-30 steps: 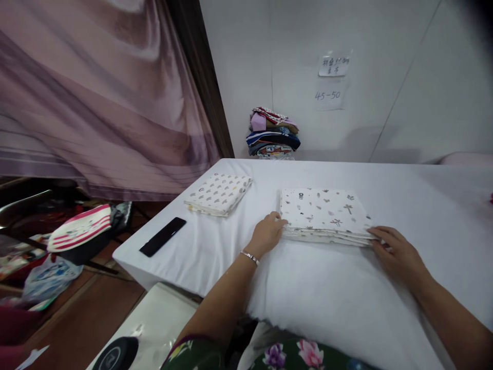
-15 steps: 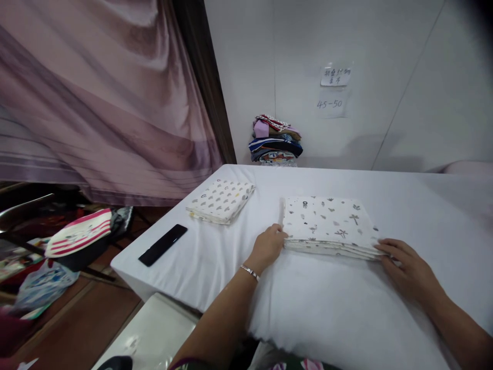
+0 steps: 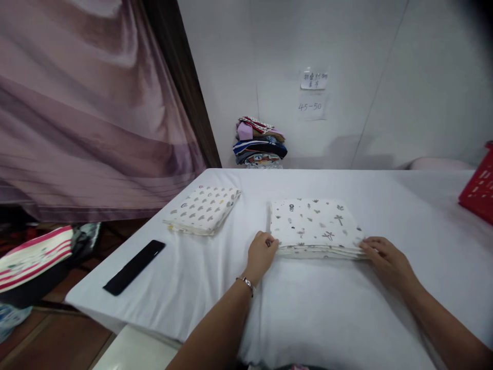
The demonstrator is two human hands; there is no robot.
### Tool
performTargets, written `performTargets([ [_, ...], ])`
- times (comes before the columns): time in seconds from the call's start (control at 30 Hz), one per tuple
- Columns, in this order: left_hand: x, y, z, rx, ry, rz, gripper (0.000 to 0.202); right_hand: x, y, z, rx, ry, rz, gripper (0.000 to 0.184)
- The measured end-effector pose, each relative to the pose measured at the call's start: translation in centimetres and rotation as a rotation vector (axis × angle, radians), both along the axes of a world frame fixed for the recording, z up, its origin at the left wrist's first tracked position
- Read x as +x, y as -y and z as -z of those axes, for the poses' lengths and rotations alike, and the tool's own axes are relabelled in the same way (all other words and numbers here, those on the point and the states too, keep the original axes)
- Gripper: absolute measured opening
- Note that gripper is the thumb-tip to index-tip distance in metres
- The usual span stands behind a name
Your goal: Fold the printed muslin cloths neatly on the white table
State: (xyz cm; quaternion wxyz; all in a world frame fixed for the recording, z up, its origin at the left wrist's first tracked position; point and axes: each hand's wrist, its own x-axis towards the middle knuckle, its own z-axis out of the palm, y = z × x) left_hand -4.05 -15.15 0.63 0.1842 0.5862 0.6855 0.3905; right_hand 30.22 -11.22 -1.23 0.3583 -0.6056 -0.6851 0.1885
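A folded white cloth (image 3: 314, 223) printed with small palm trees and leaves lies flat on the white-covered table (image 3: 331, 308), its layered edge towards me. My left hand (image 3: 262, 253), with a bracelet at the wrist, pinches the cloth's near left corner. At the near right corner my right hand (image 3: 387, 259) grips the layers between thumb and fingers. To the left rests a second folded cloth (image 3: 206, 208), white with grey cloud-like shapes, apart from both hands.
A black flat phone-like object (image 3: 134, 267) lies near the table's left edge. Behind the table, a pile of folded fabrics (image 3: 260, 144) stands against the wall. A red basket (image 3: 479, 182) is at the far right. A pink curtain (image 3: 88, 103) hangs on the left.
The view has swung to the right, bringing the red basket into sight. Both hands remain at the near corners of the palm-printed cloth, which lies flat as before.
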Motion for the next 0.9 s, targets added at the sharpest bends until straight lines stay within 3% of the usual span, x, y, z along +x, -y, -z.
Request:
performTargets([
  [0.23, -0.2, -0.1, 0.4, 0.029, 0.076, 0.025, 0.013, -0.8, -0.1, 0.1, 0.004, -0.09, 0.045, 0.027],
  [0.43, -0.2, -0.1, 0.7, 0.035, 0.112, 0.022, 0.015, -0.9, -0.2, -1.3, -0.245, 0.006, 0.176, 0.043],
  [0.67, -0.3, -0.2, 0.7, -0.03, 0.127, 0.017, 0.021, -0.1, -2.0, -2.5, -0.395, 0.114, 0.082, 0.054],
  [0.9, -0.1, -0.4, 0.1, -0.115, 0.095, -0.064, 0.031, -0.3, -2.1, -4.7, -0.467, 0.143, 0.035, 0.059],
])
